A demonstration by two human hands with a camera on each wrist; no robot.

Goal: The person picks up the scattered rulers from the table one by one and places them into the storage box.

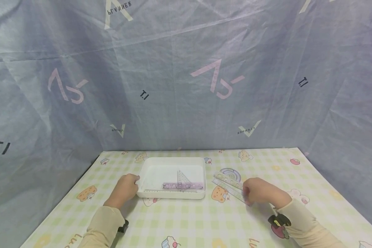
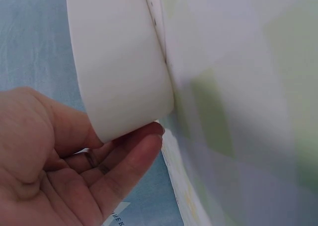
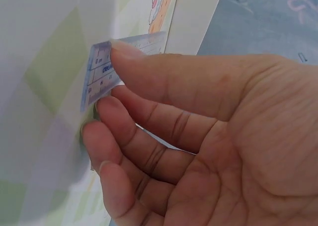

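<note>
My left hand point(image 1: 124, 187) grips the left end of a white tray point(image 1: 170, 195), thumb on the wall and fingers curled under the corner, as the left wrist view shows. Inside the tray lie a purple ruler point(image 1: 198, 186) and a clear set square point(image 1: 183, 179), with another clear strip along the near wall. Right of the tray, my right hand point(image 1: 261, 191) pinches one end of a clear ruler point(image 3: 102, 72) between thumb and fingers. That ruler slants leftward from the hand. Just behind it are a clear piece with round holes point(image 1: 226, 179) and a clear protractor point(image 1: 231, 173).
A green-and-white checked cloth point(image 1: 161, 224) with cartoon prints covers the table. Grey-blue fabric point(image 1: 173, 120) with printed logos hangs behind the table and along both sides.
</note>
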